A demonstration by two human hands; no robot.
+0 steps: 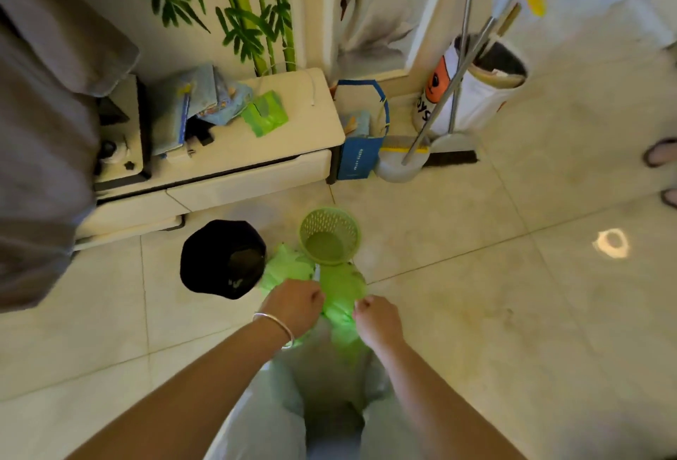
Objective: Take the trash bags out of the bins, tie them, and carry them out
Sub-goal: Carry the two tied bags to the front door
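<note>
A translucent green trash bag [340, 291] hangs low in front of me, above the tiled floor. My left hand [295, 304], with a silver bangle at the wrist, grips the bag's top on the left. My right hand [377, 318] pinches the bag's top on the right. Just beyond stands a small green perforated bin [329, 236], upright with no bag in it. Another green bag [285, 267] lies on the floor to the left of the bin. A black bag-lined bin [223, 260] stands further left.
A low white cabinet [234, 162] with clutter runs along the wall at the left. A blue bag [361, 137], a dustpan and broom [432, 151] and a white bin [487, 89] stand at the back. Another person's sandalled feet [661, 153] show at the right edge.
</note>
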